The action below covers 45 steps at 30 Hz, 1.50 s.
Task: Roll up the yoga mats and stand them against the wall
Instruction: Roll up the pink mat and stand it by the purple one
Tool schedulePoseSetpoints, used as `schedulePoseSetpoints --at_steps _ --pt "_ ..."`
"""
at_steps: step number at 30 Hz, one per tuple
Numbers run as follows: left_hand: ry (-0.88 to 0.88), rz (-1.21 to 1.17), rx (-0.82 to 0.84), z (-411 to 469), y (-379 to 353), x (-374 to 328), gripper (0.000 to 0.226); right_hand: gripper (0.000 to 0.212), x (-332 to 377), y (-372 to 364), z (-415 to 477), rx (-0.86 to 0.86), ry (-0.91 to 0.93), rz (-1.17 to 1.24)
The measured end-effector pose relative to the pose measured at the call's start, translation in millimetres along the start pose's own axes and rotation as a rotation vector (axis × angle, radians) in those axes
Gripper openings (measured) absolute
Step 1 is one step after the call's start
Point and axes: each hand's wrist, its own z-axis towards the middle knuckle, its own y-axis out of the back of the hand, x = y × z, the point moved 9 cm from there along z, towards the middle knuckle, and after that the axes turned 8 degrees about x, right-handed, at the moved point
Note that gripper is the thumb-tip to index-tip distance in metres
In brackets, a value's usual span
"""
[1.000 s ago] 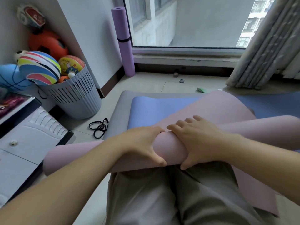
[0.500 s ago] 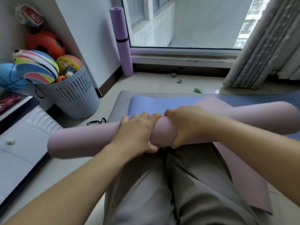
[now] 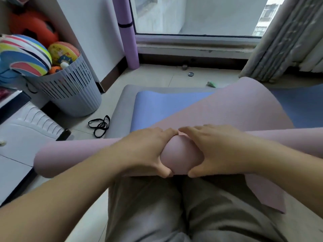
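Tiled floor (image 3: 157,79) by a window (image 3: 192,14); both hands, left (image 3: 148,151) and right (image 3: 215,147), gripped the pink mat (image 3: 181,154) roll over the lap.

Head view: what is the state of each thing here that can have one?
pink mat, partly rolled, tail loose.
left hand, curled round the pink mat.
right hand, curled round the pink mat.
purple mat, rolled, banded, upright.
blue mat, unrolled flat on the grey mat.
grey mat, unrolled flat.
basket, upright, holding balls.
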Motion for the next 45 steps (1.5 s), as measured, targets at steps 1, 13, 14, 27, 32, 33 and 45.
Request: schedulePoseSetpoints --at_steps 1,13,14,27,32,33,45 --pt "-0.002 -0.066 0.057 4.2 0.6 3.9 0.08 0.089 4.2 2.2 -2.3 -0.029 0.01 -0.061" --pt "0.057 0.256 -0.077 28.9 7.2 2.7 0.123 0.089 -13.8 6.8 24.0 -0.058 -0.065 -0.063" --pt "0.054 0.196 -0.05 29.8 10.0 7.6 0.123 0.092 -10.4 5.2 21.0 -0.087 -0.081 -0.121" --pt "0.052 0.373 -0.154 38.3 16.6 10.7 0.121 0.075 -25.4 1.5 33.2 -0.423 -0.121 -0.175" --pt "0.058 0.518 -0.342 14.0 69.8 -6.7 0.113 0.062 -15.8 50.4 7.5 -0.663 -0.055 -0.21" --pt "0.065 0.541 -0.392 6.8 83.4 -12.8 0.112 0.061 -13.8 64.9 -0.5 -0.717 -0.053 -0.232" --pt "0.036 0.228 -0.084 -11.0 1.2 -15.1 0.111 0.081 13.3 -6.9 -2.9 -0.237 0.035 -0.179"
